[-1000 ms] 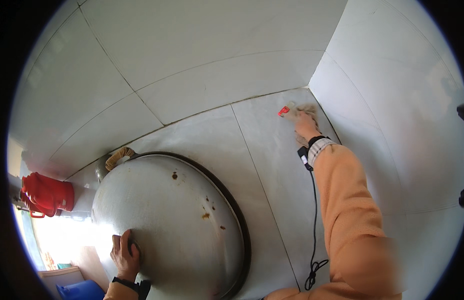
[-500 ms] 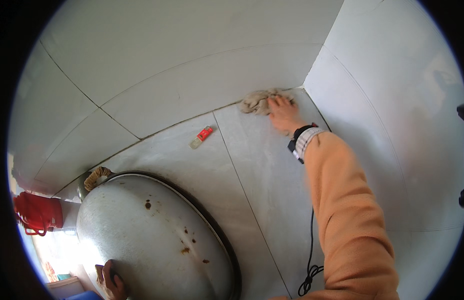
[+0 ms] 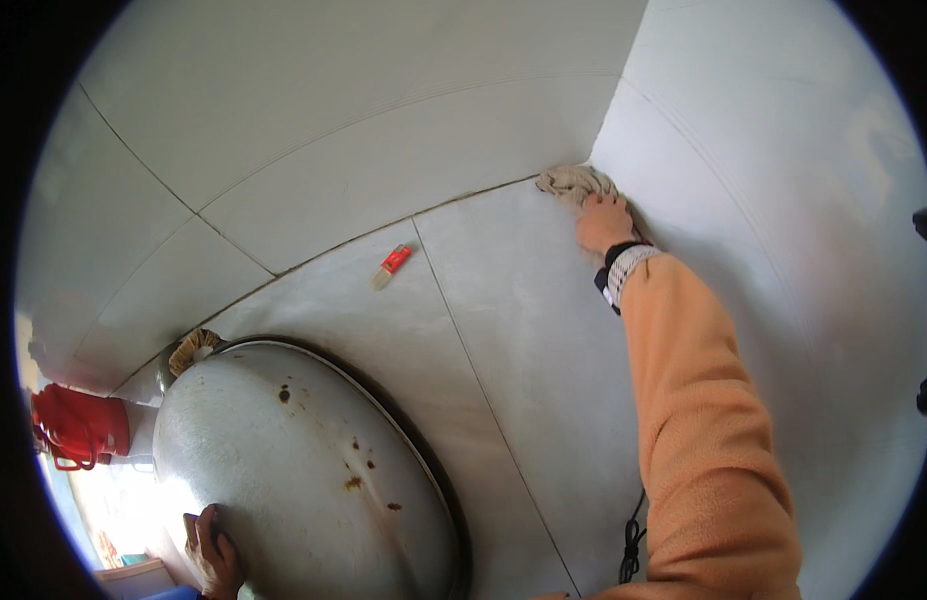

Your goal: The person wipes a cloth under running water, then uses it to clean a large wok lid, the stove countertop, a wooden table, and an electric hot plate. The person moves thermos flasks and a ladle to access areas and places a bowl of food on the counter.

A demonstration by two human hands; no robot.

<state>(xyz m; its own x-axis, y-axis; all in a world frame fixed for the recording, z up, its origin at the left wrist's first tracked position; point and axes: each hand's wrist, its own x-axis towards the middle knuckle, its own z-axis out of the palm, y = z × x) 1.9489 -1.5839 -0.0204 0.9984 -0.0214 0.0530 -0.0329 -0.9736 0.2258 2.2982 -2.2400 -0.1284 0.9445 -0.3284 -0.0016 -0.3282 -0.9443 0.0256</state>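
Note:
My right hand (image 3: 604, 222) is closed on a crumpled beige-grey rag (image 3: 576, 183), pressed to the tiled surface (image 3: 529, 330) where the two walls meet. A dark band circles that wrist below an orange sleeve. At the lower left, my left hand (image 3: 216, 555) curls its fingers around something dark on a large domed metal pot lid (image 3: 304, 450), seemingly its knob; the grip is partly hidden. Brown spots mark the lid, and a dark rim runs along its right side. Apart from both hands lies a small tool (image 3: 392, 267) with a red handle and a pale flat end.
Tiled walls (image 3: 404, 120) stand behind and at the right (image 3: 754, 180). A wrapped brown loop (image 3: 194, 350) sits by the lid's far edge. Farther left is a red plastic container (image 3: 84, 425) with a handle. Beside my right forearm lies a bundled black cable (image 3: 632, 552).
My right hand has slid the rag rightward along the back seam into the corner. The left hand stays on the lid. The whole view has shifted slightly.

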